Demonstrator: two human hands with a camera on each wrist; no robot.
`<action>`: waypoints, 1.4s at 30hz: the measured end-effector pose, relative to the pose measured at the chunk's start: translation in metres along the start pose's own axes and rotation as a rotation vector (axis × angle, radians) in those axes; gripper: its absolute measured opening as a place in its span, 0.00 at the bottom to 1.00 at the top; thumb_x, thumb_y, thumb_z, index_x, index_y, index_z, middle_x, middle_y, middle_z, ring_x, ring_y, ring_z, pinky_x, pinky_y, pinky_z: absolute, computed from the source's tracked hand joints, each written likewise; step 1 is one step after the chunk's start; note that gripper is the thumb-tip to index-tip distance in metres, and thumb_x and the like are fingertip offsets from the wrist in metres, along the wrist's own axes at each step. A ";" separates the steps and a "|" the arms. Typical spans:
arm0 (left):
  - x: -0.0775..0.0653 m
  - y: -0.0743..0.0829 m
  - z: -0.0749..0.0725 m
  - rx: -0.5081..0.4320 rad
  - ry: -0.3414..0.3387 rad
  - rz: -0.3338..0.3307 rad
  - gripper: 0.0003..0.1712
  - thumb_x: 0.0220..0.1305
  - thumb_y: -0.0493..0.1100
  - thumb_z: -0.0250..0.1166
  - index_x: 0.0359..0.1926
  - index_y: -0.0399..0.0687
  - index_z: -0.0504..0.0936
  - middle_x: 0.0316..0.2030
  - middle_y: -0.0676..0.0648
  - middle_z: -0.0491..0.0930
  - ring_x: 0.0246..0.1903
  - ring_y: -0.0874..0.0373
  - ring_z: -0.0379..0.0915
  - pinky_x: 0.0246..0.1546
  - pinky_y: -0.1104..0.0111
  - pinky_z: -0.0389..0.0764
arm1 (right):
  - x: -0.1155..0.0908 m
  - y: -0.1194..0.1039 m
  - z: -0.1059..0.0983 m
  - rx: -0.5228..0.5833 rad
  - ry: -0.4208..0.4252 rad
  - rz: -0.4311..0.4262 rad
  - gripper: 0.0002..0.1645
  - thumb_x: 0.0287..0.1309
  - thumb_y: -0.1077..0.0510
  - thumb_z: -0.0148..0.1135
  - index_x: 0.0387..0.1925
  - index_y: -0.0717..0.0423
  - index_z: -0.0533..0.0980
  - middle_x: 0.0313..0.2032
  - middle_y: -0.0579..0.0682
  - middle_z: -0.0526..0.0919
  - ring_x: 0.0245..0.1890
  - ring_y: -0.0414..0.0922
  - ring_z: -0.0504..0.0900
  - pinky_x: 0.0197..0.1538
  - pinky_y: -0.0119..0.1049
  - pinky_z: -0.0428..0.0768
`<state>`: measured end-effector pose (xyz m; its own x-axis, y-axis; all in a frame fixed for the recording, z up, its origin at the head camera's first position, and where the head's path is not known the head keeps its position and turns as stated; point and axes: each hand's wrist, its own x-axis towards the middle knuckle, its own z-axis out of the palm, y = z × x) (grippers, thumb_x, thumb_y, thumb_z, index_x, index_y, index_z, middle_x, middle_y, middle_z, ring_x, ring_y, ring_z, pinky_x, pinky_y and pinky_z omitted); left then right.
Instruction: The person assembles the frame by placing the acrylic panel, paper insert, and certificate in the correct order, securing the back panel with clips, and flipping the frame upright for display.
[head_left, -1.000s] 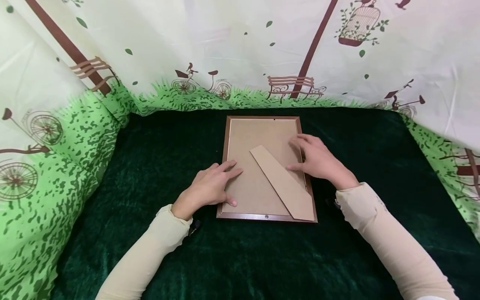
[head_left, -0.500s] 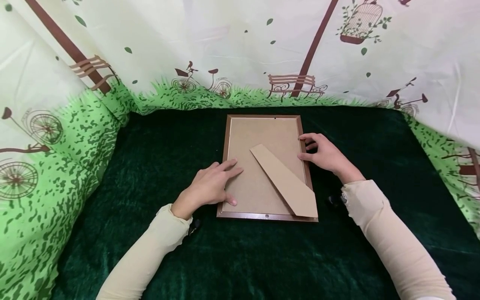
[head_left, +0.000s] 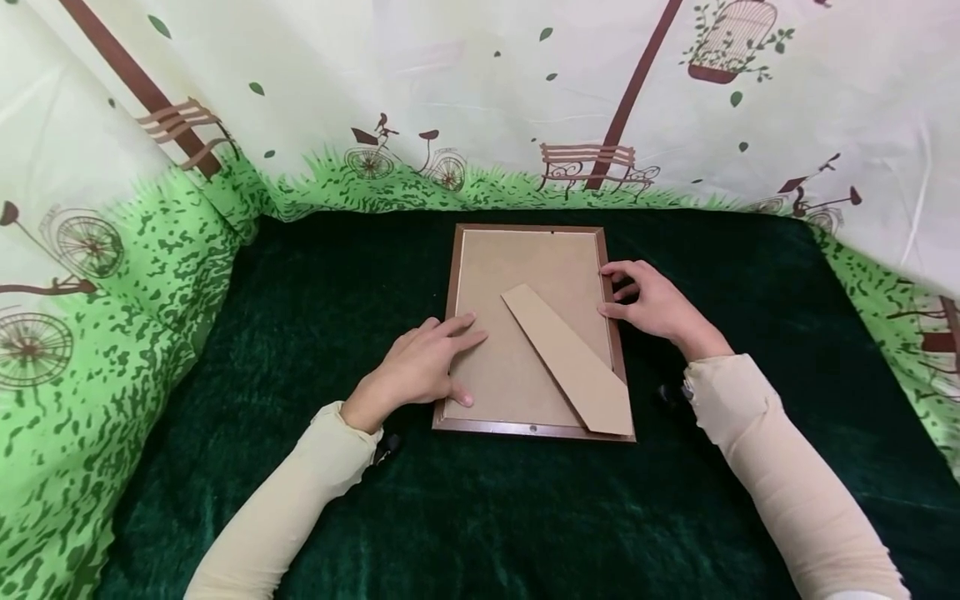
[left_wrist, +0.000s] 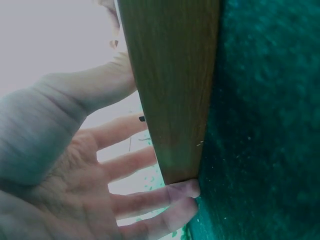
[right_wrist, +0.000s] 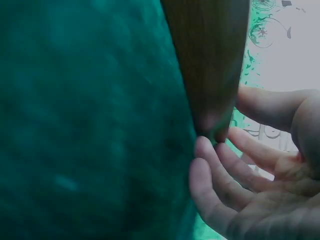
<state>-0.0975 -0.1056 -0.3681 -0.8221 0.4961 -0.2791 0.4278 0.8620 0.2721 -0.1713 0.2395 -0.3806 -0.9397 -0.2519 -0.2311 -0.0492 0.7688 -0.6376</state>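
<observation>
A brown wooden picture frame (head_left: 611, 333) lies with its back up, showing a tan backing board (head_left: 480, 267). An easel stand leg (head_left: 573, 362) slants across the board toward the lower right corner, where its wide end overlaps the rim. My left hand (head_left: 420, 362) rests over the frame's left edge, fingers spread and thumb on the board. At the right edge, my right hand (head_left: 656, 304) touches the rim with thumb and fingertips, fingers loosely bent. In the left wrist view, two fingers reach down beside the frame's wooden side (left_wrist: 172, 90). The frame's front is hidden.
Dark green velvet cloth (head_left: 480, 517) covers the surface under the frame. Behind and at both sides hangs a white curtain (head_left: 337, 75) printed with grass, bicycles and benches. Dark wrist gear (head_left: 671, 396) shows by the right cuff.
My right hand has drawn back from over the board to the frame's right edge. The stand leg's wide end has shifted slightly right. My left hand keeps its place on the frame.
</observation>
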 end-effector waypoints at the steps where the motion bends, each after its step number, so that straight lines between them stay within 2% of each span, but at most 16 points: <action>1: 0.000 -0.001 0.000 -0.004 0.000 0.000 0.54 0.44 0.61 0.79 0.73 0.63 0.67 0.77 0.49 0.55 0.53 0.51 0.67 0.44 0.64 0.75 | 0.000 -0.003 -0.001 -0.024 -0.005 -0.001 0.34 0.63 0.56 0.66 0.68 0.54 0.65 0.60 0.62 0.66 0.58 0.61 0.76 0.53 0.56 0.79; 4: -0.001 -0.002 -0.001 -0.008 -0.001 -0.001 0.54 0.44 0.61 0.79 0.73 0.62 0.67 0.77 0.50 0.55 0.51 0.51 0.67 0.42 0.64 0.73 | 0.001 -0.011 -0.004 -0.095 -0.015 0.006 0.35 0.63 0.55 0.66 0.68 0.54 0.66 0.60 0.62 0.68 0.57 0.60 0.78 0.56 0.57 0.77; 11: 0.000 -0.002 0.000 -0.010 0.001 0.005 0.53 0.44 0.61 0.79 0.73 0.61 0.67 0.78 0.49 0.54 0.52 0.50 0.67 0.47 0.61 0.75 | 0.000 -0.019 -0.006 -0.191 -0.016 0.041 0.35 0.61 0.54 0.68 0.68 0.53 0.67 0.59 0.62 0.70 0.56 0.60 0.77 0.58 0.59 0.74; 17: 0.000 -0.001 0.001 -0.014 -0.004 0.008 0.53 0.45 0.61 0.79 0.73 0.61 0.67 0.78 0.49 0.54 0.51 0.51 0.67 0.47 0.61 0.75 | 0.001 -0.027 -0.007 -0.302 -0.021 0.020 0.33 0.60 0.55 0.68 0.65 0.55 0.71 0.53 0.61 0.73 0.48 0.56 0.79 0.50 0.55 0.77; 23: 0.000 -0.001 0.000 -0.006 0.012 0.016 0.53 0.45 0.60 0.79 0.73 0.60 0.67 0.77 0.49 0.55 0.52 0.50 0.67 0.47 0.60 0.75 | 0.006 -0.035 -0.008 -0.437 -0.012 -0.018 0.28 0.60 0.57 0.68 0.61 0.58 0.74 0.46 0.59 0.76 0.41 0.53 0.73 0.42 0.49 0.76; 27: -0.001 -0.001 0.001 -0.012 0.005 0.015 0.54 0.45 0.61 0.79 0.73 0.61 0.66 0.77 0.49 0.55 0.53 0.50 0.67 0.48 0.60 0.75 | 0.007 -0.033 -0.006 -0.404 -0.013 0.003 0.30 0.62 0.55 0.67 0.63 0.56 0.69 0.49 0.60 0.77 0.43 0.54 0.75 0.45 0.51 0.78; 31: -0.002 -0.002 0.001 -0.004 0.013 0.013 0.54 0.44 0.61 0.79 0.73 0.61 0.67 0.77 0.49 0.56 0.54 0.50 0.67 0.47 0.61 0.76 | 0.006 -0.027 -0.006 -0.331 -0.019 0.032 0.41 0.64 0.50 0.65 0.72 0.51 0.57 0.57 0.63 0.75 0.47 0.57 0.78 0.45 0.55 0.78; 34: -0.001 -0.001 0.001 0.003 0.014 0.011 0.55 0.44 0.62 0.79 0.73 0.62 0.66 0.77 0.49 0.56 0.54 0.50 0.68 0.45 0.62 0.76 | 0.008 -0.025 -0.009 -0.327 -0.033 0.035 0.47 0.63 0.49 0.66 0.76 0.48 0.52 0.63 0.64 0.70 0.52 0.60 0.77 0.48 0.59 0.78; 38: 0.000 -0.001 0.002 0.006 0.004 0.004 0.55 0.44 0.63 0.78 0.73 0.63 0.66 0.77 0.49 0.55 0.54 0.51 0.68 0.45 0.62 0.75 | 0.018 -0.031 -0.014 -0.360 -0.057 0.024 0.49 0.59 0.49 0.70 0.75 0.51 0.56 0.69 0.66 0.59 0.62 0.64 0.67 0.59 0.64 0.72; 42: -0.001 -0.001 0.002 0.009 0.002 -0.007 0.55 0.44 0.63 0.78 0.73 0.64 0.66 0.77 0.50 0.55 0.55 0.50 0.68 0.46 0.61 0.76 | 0.042 -0.038 -0.016 -0.378 -0.086 -0.017 0.48 0.58 0.48 0.71 0.74 0.52 0.59 0.72 0.66 0.54 0.69 0.65 0.55 0.67 0.64 0.63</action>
<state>-0.0966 -0.1062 -0.3702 -0.8259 0.4902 -0.2786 0.4258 0.8662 0.2616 -0.2140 0.2089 -0.3540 -0.9067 -0.3028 -0.2936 -0.2014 0.9224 -0.3295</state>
